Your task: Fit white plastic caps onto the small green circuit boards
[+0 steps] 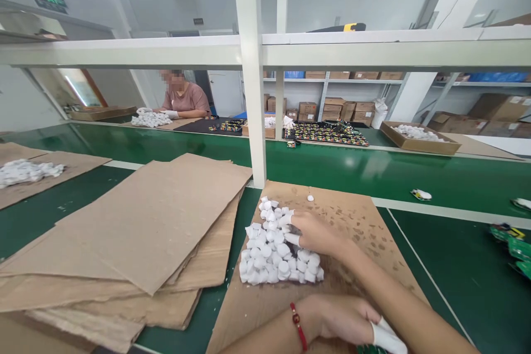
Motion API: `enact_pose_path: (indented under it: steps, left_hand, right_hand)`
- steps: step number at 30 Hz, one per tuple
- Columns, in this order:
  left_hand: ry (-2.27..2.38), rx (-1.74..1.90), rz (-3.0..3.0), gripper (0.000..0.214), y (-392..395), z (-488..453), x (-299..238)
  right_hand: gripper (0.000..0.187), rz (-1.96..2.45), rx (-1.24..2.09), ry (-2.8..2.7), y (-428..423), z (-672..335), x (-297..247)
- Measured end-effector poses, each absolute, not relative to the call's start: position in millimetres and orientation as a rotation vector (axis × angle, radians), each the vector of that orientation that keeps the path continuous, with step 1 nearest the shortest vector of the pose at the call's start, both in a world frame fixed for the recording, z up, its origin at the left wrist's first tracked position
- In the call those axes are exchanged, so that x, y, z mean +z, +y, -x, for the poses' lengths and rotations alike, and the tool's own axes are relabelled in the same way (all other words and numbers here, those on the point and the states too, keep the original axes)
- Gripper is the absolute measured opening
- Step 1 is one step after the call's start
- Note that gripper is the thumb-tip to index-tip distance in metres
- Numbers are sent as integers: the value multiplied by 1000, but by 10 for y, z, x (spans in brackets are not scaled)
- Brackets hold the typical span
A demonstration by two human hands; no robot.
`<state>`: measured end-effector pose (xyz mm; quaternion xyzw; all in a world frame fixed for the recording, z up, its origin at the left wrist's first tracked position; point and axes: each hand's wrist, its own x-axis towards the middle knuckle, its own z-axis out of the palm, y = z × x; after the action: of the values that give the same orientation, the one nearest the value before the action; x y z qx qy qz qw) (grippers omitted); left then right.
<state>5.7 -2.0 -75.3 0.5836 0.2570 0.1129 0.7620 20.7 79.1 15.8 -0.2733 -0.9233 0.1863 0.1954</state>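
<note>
Watching, we log the right hand [315,233], fingers spread, touching a heap of small white rounded pieces [269,246] on a brown corrugated cardboard sheet [352,221]; the left hand [342,318] (red cord bracelet [297,325]) lies curled, and we cannot tell if it grips anything.

Over on the left, a loose stack of cardboard [124,232] sprawls across the green bench [332,168]. Far side now: a co-worker [185,98] in gloves works at a white heap [151,119], black mats of circuit boards [326,134] run alongside, a cardboard tray [418,141] sits right, and cartons [332,108] fill the shelves behind!
</note>
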Motion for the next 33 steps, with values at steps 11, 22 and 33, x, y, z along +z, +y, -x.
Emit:
enact_pose_path:
  steps: [11,22,33]
  left_hand:
    - [665,125,-1229,42,-1,-97,-807]
    - [620,149,-1291,29,16,-80,-850]
    - [642,175,-1403,35,32,-29,-806]
  right_hand:
    - [24,758,798,-2250,881,-155,303]
    - [46,528,1065,-2450,1080,11,215]
    - [7,628,938,-2645,1061,28,382]
